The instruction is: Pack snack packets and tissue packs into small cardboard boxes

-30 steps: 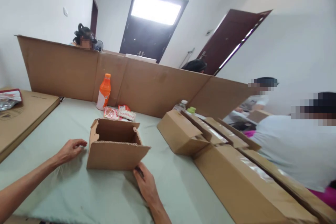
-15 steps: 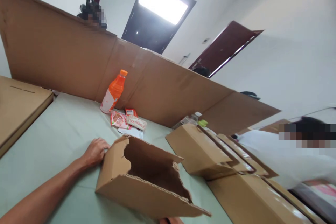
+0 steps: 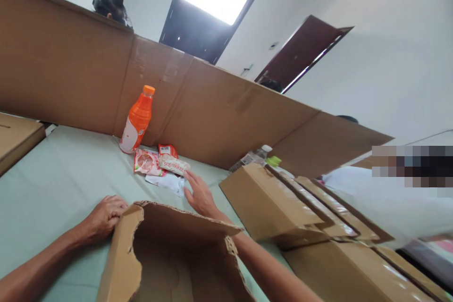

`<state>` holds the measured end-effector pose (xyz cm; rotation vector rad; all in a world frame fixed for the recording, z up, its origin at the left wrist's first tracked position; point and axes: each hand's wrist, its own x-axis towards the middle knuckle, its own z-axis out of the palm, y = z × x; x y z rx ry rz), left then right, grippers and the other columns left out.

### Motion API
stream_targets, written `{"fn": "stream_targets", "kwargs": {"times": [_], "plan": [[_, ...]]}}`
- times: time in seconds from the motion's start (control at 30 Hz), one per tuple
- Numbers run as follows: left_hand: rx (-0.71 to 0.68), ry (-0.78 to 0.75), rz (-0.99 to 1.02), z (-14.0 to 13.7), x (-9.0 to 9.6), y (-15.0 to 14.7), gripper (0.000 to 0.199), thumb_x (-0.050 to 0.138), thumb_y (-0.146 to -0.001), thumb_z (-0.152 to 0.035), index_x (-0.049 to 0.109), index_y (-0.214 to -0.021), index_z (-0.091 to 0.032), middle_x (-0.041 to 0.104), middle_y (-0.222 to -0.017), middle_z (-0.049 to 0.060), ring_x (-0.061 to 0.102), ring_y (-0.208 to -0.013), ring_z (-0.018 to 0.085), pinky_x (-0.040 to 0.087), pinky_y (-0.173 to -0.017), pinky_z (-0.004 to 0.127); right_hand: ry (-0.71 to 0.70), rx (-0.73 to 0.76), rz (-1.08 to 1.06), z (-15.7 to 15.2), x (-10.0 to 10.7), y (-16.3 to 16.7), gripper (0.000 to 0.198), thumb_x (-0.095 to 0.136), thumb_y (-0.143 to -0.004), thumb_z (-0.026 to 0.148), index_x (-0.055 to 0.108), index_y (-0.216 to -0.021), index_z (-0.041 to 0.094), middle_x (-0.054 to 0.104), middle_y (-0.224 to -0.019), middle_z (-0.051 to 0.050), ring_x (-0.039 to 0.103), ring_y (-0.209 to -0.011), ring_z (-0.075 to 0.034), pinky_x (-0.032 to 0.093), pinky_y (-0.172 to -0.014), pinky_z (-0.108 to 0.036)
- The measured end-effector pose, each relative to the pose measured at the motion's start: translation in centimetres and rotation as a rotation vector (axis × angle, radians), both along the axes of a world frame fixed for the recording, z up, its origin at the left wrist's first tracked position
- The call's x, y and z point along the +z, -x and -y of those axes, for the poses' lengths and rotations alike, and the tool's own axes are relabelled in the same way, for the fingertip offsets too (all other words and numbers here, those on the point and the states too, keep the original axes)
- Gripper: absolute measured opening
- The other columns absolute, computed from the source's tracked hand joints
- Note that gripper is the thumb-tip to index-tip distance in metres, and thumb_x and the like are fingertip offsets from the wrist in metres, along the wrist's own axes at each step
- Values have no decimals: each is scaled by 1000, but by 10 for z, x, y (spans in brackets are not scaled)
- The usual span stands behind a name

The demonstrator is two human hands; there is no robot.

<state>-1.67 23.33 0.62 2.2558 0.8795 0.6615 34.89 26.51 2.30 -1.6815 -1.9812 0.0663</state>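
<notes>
An open-topped cardboard box [image 3: 166,269] with ragged, torn edges stands in front of me. My left hand [image 3: 109,216] is curled closed against its back left corner; whatever its fingers hold is hidden. My right hand [image 3: 200,193] reaches behind the box, fingers outstretched, and its fingertips are at the end of a pale packet [image 3: 174,165] printed "SQUIRREL". I cannot tell whether they touch. Beside that packet lie a pink packet [image 3: 146,162], a red packet [image 3: 167,151] and a white packet [image 3: 165,183]. Behind them stands an orange drink bottle [image 3: 138,122].
A tall cardboard partition [image 3: 226,113] runs along the back of the green tabletop [image 3: 71,165]. Several cardboard boxes [image 3: 262,203] stand on the right, with a clear bottle [image 3: 260,153] behind. Another box [image 3: 17,139] lies at the left. A person in white [image 3: 385,203] sits beyond the boxes.
My right hand has come up from below the box and now reaches beyond it to the packets. The open box appears lower and larger in view; my left hand stays at its corner.
</notes>
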Motion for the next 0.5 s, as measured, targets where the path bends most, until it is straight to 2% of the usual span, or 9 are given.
{"fn": "stream_targets", "kwargs": {"times": [0.07, 0.13, 0.2, 0.27, 0.33, 0.4, 0.5], "plan": [[31, 34, 11, 3, 4, 0, 30, 50, -99, -35, 74, -85, -24, 77, -96, 4, 67, -96, 24, 51, -98, 40, 20, 10, 107, -36, 2, 12, 59, 57, -85, 18, 58, -144, 13, 47, -161, -20, 44, -146, -37, 36, -118, -56], [54, 59, 14, 4, 6, 0, 32, 52, -96, -42, 74, -80, -24, 77, -93, 5, 68, -98, 27, 51, -96, 40, 49, 2, 176, -63, 3, 23, 61, 59, -83, 14, 56, -144, 10, 45, -160, -24, 47, -142, -40, 38, -114, -56], [70, 73, 19, 3, 3, 1, 34, 54, -94, -45, 73, -75, -24, 78, -90, 7, 68, -100, 30, 51, -96, 41, 84, -23, 188, -80, 1, 29, 50, 60, -85, 12, 63, -135, 9, 56, -149, -27, 56, -132, -38, 41, -110, -53], [77, 79, 30, 1, -2, 3, 33, 54, -93, -44, 74, -76, -25, 78, -90, 7, 69, -102, 32, 51, -98, 43, 114, -58, 142, -89, -1, 27, 33, 62, -93, 20, 67, -125, 12, 67, -133, -22, 63, -120, -32, 45, -106, -50], [79, 85, 47, -1, -7, 5, 33, 53, -93, -45, 76, -80, -25, 79, -90, 8, 69, -103, 33, 51, -99, 44, 130, -104, 61, -90, 2, 17, 29, 63, -99, 34, 68, -121, 15, 70, -123, -14, 66, -111, -26, 50, -102, -48], [77, 92, 65, -3, -8, 6, 34, 54, -93, -48, 77, -81, -26, 79, -90, 8, 70, -103, 33, 52, -98, 44, 130, -164, -39, -79, 10, -2, 32, 56, -103, 42, 68, -120, 18, 72, -116, -11, 68, -104, -24, 52, -96, -44], [69, 102, 88, -3, -3, 8, 34, 57, -91, -51, 77, -79, -26, 79, -91, 6, 71, -101, 32, 54, -95, 41, 124, -252, -203, -36, 32, -38, 44, 42, -103, 48, 72, -105, 16, 75, -94, -13, 68, -90, -27, 53, -84, -39]]}}
